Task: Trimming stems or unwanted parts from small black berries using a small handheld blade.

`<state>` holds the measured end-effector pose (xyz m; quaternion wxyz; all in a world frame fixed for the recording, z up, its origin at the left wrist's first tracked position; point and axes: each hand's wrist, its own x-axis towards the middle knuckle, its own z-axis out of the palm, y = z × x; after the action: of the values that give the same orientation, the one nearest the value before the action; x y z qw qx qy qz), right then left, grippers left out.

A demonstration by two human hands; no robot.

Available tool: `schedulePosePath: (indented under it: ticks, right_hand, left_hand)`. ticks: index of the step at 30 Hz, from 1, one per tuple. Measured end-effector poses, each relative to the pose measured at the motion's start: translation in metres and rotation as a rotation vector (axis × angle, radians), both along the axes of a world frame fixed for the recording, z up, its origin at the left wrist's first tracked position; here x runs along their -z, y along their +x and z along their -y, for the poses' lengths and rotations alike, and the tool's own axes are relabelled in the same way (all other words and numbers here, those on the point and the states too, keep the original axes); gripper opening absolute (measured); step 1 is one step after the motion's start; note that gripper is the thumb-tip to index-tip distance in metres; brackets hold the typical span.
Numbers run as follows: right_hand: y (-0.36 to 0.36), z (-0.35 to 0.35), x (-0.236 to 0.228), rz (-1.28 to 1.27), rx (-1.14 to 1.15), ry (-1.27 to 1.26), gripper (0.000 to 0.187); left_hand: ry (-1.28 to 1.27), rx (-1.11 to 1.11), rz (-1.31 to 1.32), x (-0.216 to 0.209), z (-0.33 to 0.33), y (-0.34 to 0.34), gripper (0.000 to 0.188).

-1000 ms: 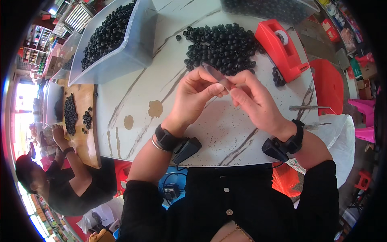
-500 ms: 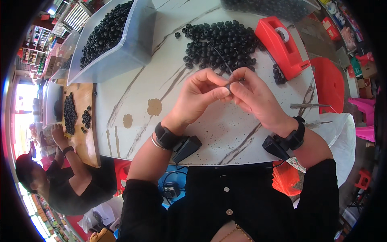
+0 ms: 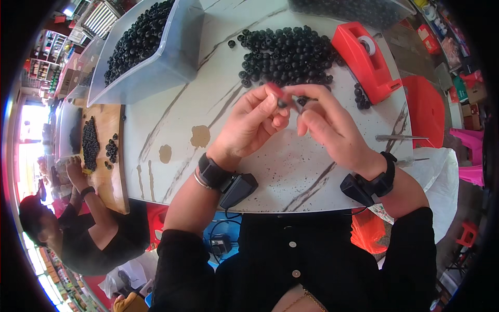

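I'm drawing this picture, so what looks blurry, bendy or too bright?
In the head view, the reddish thing by the fingers is too blurred to name; the table's edge bends, and the bright patch far left is washed out.

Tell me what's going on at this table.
A person is working with both hands over a white table. The left hand pinches a small reddish thing, too blurred to name; the right hand is right beside it, its grip unclear. Beyond them lies a heap of black beads, with a red tape dispenser to its right and a clear box of more to its left.
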<state>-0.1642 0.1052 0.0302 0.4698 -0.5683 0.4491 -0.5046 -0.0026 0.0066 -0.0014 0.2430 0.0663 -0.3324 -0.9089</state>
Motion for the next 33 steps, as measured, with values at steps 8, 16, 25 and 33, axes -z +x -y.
schedulePosePath:
  ticks: [8,16,25,33]
  right_hand:
    - [0.003,-0.001,-0.005,-0.146,0.001,-0.078,0.038]
    - [0.003,-0.001,-0.001,-0.2,0.059,-0.15,0.034]
    - [0.003,0.002,0.008,-0.098,0.04,-0.165,0.028]
    - [0.001,0.0,0.009,0.208,-0.019,0.099,0.034]
  left_hand:
    - [0.063,-0.02,0.054,0.004,-0.001,0.001,0.015]
    - [0.044,0.006,0.101,0.003,0.0,0.001,0.019]
    - [0.112,0.05,0.058,0.002,-0.002,0.003,0.016]
    - [0.091,0.098,0.081,-0.002,-0.004,-0.002,0.022]
